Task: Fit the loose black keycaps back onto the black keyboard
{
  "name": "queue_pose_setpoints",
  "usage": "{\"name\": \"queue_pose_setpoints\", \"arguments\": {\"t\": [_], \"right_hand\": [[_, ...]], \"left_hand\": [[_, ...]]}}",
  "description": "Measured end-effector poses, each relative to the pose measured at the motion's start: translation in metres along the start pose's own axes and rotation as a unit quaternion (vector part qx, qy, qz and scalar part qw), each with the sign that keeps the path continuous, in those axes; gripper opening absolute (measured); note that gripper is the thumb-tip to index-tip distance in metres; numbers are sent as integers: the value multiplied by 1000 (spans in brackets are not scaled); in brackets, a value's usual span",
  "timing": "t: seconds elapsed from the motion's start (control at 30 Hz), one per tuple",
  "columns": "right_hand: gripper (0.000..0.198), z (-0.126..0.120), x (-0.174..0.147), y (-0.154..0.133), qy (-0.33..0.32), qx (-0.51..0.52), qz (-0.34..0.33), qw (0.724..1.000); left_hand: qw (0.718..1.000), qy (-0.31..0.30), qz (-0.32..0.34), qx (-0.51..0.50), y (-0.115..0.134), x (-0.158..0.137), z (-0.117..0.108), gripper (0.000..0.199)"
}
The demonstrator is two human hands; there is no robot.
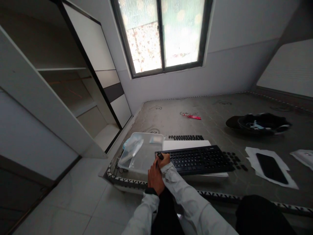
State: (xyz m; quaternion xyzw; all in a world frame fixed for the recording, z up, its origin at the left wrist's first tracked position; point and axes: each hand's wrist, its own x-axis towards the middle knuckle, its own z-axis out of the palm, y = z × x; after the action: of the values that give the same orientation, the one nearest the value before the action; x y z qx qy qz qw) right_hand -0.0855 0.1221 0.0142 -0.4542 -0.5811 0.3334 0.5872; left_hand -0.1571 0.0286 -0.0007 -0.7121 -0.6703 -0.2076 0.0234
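A black keyboard lies slightly tilted on a white sheet or box, with many of its keycaps apparently off. My right hand is at the keyboard's left end, closed on a short, dark, rod-like object whose kind I cannot make out. My left hand is right against the right one, fingers bent together; what they hold, if anything, is hidden. Small dark keycaps stand in rows behind the keyboard, and more loose keycaps lie off its right end.
A clear plastic tray with a bag in it sits left of the hands. On the mattress are a red packet, a black cap holding small items, and a phone on white paper. An open wardrobe stands left.
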Motion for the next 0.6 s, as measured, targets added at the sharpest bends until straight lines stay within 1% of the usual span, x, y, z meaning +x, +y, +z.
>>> {"name": "queue_pose_setpoints", "arguments": {"t": [0.17, 0.3, 0.4, 0.47, 0.6], "right_hand": [[43, -1, 10, -2, 66, 58, 74, 993], [48, -4, 23, -3, 76, 114, 130, 982], [52, -11, 34, -6, 61, 121, 152, 979], [53, -20, 39, -9, 42, 105, 157, 981], [52, -42, 45, -15, -27, 15, 156, 987]], "left_hand": [[1000, -6, -5, -16, 4, 2, -5, 59], [999, -6, -8, -39, 5, 2, -6, 68], [998, -7, -6, -54, 5, 1, -7, 79], [998, -8, -8, -55, 5, 1, -8, 84], [998, -13, -13, -53, 5, 1, -8, 88]]}}
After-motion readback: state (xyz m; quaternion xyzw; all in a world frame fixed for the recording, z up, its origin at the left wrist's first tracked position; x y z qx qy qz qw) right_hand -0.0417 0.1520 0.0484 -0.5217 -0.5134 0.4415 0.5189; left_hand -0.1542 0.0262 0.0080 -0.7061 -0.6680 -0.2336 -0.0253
